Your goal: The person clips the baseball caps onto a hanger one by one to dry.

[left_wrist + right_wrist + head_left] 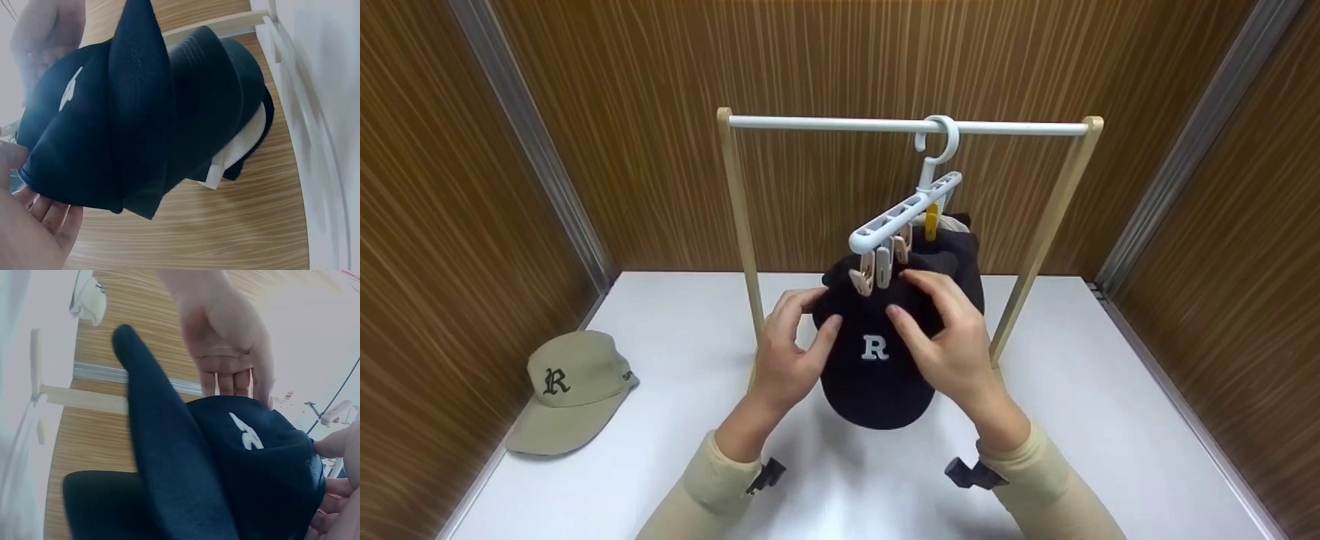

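A black cap (877, 394) with a white letter R on its front hangs brim down below a white hanger (894, 222). Beige and grey clothespins (884, 268) meet its upper edge. At the cap's left side my left hand (791, 356) grips the edge, thumb in front and fingers behind in the left wrist view. Opposite it, my right hand (956, 349) holds the right side, its thumb on the cap's face; several of its fingers show at the rim in the right wrist view. More dark caps (205, 84) hang behind this one.
The hanger hooks over a white rail (825, 123) on a wooden-legged rack (741, 217). A yellow clothespin (931, 223) sits farther back on the hanger. On the white table (682, 450), a khaki cap (577, 379) lies at the left, near the wood-grain side wall (450, 225).
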`<action>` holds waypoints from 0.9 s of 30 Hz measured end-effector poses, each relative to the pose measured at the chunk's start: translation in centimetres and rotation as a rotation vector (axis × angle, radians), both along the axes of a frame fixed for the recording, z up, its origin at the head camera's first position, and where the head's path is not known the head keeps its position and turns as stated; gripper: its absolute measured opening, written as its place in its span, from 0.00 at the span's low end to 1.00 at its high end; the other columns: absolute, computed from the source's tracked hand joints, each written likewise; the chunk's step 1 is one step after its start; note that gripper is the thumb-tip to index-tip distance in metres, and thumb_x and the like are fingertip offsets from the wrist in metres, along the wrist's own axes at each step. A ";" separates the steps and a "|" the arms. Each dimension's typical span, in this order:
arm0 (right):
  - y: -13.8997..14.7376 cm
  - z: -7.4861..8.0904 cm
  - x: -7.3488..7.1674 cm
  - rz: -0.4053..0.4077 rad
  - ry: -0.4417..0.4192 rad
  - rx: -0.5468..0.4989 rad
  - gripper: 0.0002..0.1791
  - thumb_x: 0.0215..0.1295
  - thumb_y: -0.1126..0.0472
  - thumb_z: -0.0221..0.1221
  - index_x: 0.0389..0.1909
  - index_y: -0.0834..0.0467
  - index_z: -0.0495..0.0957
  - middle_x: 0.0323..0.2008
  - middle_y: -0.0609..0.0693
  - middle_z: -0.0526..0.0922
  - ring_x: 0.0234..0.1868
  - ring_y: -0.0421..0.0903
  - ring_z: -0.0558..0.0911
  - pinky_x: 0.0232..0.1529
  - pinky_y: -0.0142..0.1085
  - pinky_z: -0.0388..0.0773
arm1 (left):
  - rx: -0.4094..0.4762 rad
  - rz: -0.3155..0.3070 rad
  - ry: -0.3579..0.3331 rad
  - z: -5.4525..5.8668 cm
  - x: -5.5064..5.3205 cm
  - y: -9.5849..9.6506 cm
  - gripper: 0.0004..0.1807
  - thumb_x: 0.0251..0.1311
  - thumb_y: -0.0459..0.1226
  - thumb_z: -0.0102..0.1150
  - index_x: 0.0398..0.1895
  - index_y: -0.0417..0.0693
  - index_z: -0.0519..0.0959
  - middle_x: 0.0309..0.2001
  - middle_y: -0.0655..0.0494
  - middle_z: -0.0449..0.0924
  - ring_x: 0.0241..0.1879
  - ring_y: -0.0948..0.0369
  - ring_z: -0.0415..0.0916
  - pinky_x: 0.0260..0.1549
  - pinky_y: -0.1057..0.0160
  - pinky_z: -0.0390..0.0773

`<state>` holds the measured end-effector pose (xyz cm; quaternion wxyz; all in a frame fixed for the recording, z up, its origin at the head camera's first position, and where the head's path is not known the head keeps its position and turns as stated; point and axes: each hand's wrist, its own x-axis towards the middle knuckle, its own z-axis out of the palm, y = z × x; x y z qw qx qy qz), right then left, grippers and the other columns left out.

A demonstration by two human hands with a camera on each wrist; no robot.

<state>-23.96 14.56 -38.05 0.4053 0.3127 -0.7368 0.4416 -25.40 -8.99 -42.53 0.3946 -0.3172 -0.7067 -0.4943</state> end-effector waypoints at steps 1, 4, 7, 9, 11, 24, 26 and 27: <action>0.1 -0.3 0.0 -0.013 0.005 0.008 0.25 0.70 0.66 0.75 0.66 0.63 0.84 0.61 0.54 0.88 0.63 0.54 0.85 0.69 0.35 0.75 | -0.012 0.007 -0.006 -0.1 0.0 -0.1 0.19 0.76 0.35 0.70 0.66 0.40 0.81 0.58 0.52 0.85 0.57 0.58 0.83 0.60 0.54 0.82; 0.4 -1.4 0.1 -0.049 0.020 0.034 0.29 0.70 0.64 0.76 0.70 0.64 0.82 0.67 0.57 0.85 0.70 0.56 0.82 0.75 0.38 0.71 | -0.040 0.023 -0.015 -0.5 0.0 -0.4 0.21 0.76 0.36 0.70 0.67 0.39 0.81 0.60 0.51 0.84 0.59 0.57 0.82 0.61 0.53 0.82; 0.6 -2.3 0.2 -0.088 0.039 0.054 0.32 0.69 0.63 0.76 0.71 0.66 0.79 0.71 0.60 0.82 0.74 0.58 0.79 0.79 0.41 0.67 | -0.055 0.036 -0.023 -0.9 0.0 -0.7 0.23 0.75 0.35 0.71 0.68 0.38 0.80 0.61 0.49 0.84 0.59 0.55 0.82 0.60 0.51 0.82; 0.8 -2.8 0.2 -0.107 0.052 0.065 0.34 0.68 0.63 0.77 0.72 0.68 0.79 0.73 0.62 0.79 0.76 0.60 0.76 0.81 0.43 0.65 | -0.062 0.042 -0.035 -1.3 0.0 -0.8 0.23 0.74 0.35 0.71 0.69 0.38 0.80 0.62 0.49 0.83 0.61 0.53 0.81 0.59 0.49 0.82; 0.9 -3.1 0.2 -0.123 0.067 0.080 0.34 0.68 0.62 0.77 0.72 0.69 0.78 0.75 0.64 0.77 0.78 0.61 0.74 0.81 0.44 0.64 | -0.070 0.049 -0.053 -1.6 0.1 -1.0 0.24 0.74 0.34 0.71 0.70 0.39 0.79 0.63 0.49 0.83 0.62 0.53 0.80 0.59 0.47 0.83; 1.2 -3.4 1.4 -0.187 0.126 0.138 0.37 0.68 0.57 0.77 0.73 0.69 0.77 0.73 0.69 0.75 0.78 0.62 0.73 0.80 0.44 0.66 | -0.146 0.082 -0.075 -2.6 0.5 -1.5 0.27 0.72 0.34 0.74 0.71 0.38 0.78 0.61 0.48 0.81 0.62 0.53 0.78 0.59 0.52 0.82; 1.2 -3.4 1.4 -0.191 0.126 0.138 0.37 0.68 0.57 0.77 0.73 0.68 0.76 0.73 0.69 0.75 0.77 0.61 0.73 0.80 0.43 0.67 | -0.153 0.080 -0.087 -2.6 0.5 -1.6 0.27 0.72 0.35 0.74 0.71 0.38 0.78 0.62 0.49 0.81 0.63 0.53 0.78 0.59 0.52 0.82; 1.2 -3.4 1.4 -0.192 0.127 0.139 0.37 0.69 0.57 0.77 0.73 0.68 0.76 0.72 0.69 0.75 0.77 0.61 0.73 0.79 0.43 0.67 | -0.155 0.079 -0.092 -2.6 0.5 -1.6 0.28 0.72 0.35 0.73 0.71 0.38 0.77 0.62 0.49 0.81 0.63 0.53 0.77 0.60 0.52 0.82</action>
